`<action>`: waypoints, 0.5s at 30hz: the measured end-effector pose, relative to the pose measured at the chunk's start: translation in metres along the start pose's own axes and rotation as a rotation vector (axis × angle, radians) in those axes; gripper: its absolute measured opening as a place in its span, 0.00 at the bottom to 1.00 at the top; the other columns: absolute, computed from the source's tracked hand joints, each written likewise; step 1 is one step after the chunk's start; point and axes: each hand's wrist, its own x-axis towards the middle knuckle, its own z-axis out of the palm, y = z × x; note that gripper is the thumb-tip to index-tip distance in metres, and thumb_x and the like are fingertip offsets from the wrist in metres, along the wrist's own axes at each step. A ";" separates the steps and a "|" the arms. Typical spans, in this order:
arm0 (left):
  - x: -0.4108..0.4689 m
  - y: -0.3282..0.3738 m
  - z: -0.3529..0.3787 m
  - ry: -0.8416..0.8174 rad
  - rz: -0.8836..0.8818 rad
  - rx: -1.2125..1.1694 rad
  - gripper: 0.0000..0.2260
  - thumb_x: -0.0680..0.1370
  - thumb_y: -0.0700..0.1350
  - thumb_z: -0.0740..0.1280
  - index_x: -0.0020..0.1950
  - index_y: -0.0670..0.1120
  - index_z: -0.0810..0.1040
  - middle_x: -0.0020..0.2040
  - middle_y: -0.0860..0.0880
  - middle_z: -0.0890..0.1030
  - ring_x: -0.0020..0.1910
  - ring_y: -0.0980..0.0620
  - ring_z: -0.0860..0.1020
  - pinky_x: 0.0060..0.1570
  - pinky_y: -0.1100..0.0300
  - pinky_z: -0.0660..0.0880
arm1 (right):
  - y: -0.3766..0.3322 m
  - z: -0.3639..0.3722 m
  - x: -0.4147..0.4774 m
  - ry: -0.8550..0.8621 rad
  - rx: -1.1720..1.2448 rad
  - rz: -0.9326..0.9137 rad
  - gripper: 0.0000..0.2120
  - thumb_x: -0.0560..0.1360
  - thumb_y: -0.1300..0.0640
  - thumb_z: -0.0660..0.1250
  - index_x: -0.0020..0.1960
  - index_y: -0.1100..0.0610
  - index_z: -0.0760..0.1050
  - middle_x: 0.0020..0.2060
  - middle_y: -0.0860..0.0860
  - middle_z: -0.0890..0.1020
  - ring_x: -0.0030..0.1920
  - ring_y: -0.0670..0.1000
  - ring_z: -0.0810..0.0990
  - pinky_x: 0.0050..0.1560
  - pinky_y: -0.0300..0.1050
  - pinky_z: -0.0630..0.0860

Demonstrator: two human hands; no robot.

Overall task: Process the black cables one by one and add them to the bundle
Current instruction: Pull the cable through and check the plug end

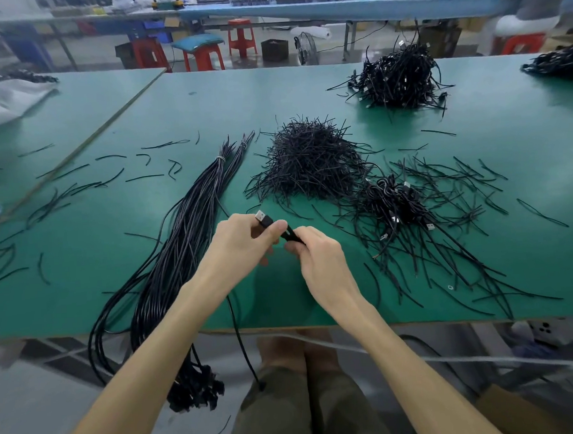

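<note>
- Two hands work over the near part of the table. The left hand pinches the black body of a USB plug between thumb and fingers, metal tip pointing up and away.
- The right hand pinches the black cable just behind that plug. Both grips are clamped on the one cable, and the hands are nearly touching.
- The rest of the cable passes under the left wrist, crosses the near table edge and hangs toward the floor.
- Handling, judged: light and limp, with a smooth jacket. The plug moulding is the only stiff part, so hold there and let the cord run through the other grip. The slack tail may snag at the table edge.
- The bundle lies just left of the left hand: long straight cables bound near the far end by a pale tie, with the connector ends hanging off the near edge.
- Beyond the hands sits a heap of short black strips.
- A tangle of coiled cables with plugs lies near the right hand, probably the supply.
- Another cable pile sits farther back, well apart.
</note>
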 end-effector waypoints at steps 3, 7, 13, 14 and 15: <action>0.003 -0.003 -0.008 -0.045 -0.023 -0.080 0.18 0.78 0.61 0.69 0.43 0.46 0.80 0.34 0.54 0.85 0.31 0.55 0.84 0.34 0.63 0.75 | -0.001 -0.001 0.000 0.016 -0.006 0.000 0.06 0.82 0.61 0.65 0.46 0.58 0.77 0.40 0.48 0.77 0.39 0.50 0.74 0.42 0.50 0.72; 0.009 -0.008 -0.022 -0.223 0.030 -0.236 0.19 0.78 0.60 0.66 0.50 0.43 0.81 0.38 0.50 0.86 0.36 0.46 0.85 0.35 0.59 0.78 | -0.002 0.000 -0.001 -0.012 -0.038 -0.002 0.05 0.82 0.62 0.64 0.48 0.57 0.78 0.41 0.49 0.77 0.42 0.52 0.75 0.44 0.52 0.74; 0.013 -0.007 -0.018 -0.359 0.235 0.317 0.17 0.83 0.61 0.59 0.45 0.52 0.79 0.38 0.55 0.84 0.34 0.56 0.81 0.37 0.59 0.78 | -0.005 0.002 -0.006 -0.087 -0.208 -0.121 0.10 0.82 0.67 0.60 0.56 0.59 0.79 0.45 0.51 0.78 0.48 0.53 0.77 0.49 0.55 0.76; 0.013 -0.005 -0.016 -0.383 0.241 0.393 0.20 0.83 0.63 0.57 0.44 0.51 0.78 0.39 0.53 0.83 0.35 0.53 0.81 0.40 0.54 0.79 | -0.004 0.002 -0.006 -0.086 -0.244 -0.140 0.11 0.81 0.67 0.60 0.56 0.59 0.79 0.45 0.51 0.78 0.48 0.53 0.76 0.49 0.54 0.76; 0.014 -0.004 -0.014 -0.395 0.247 0.454 0.22 0.83 0.64 0.54 0.43 0.49 0.77 0.39 0.51 0.82 0.37 0.50 0.80 0.42 0.50 0.79 | -0.004 0.001 -0.006 -0.086 -0.283 -0.156 0.11 0.81 0.68 0.60 0.56 0.59 0.79 0.45 0.51 0.78 0.48 0.53 0.76 0.48 0.52 0.76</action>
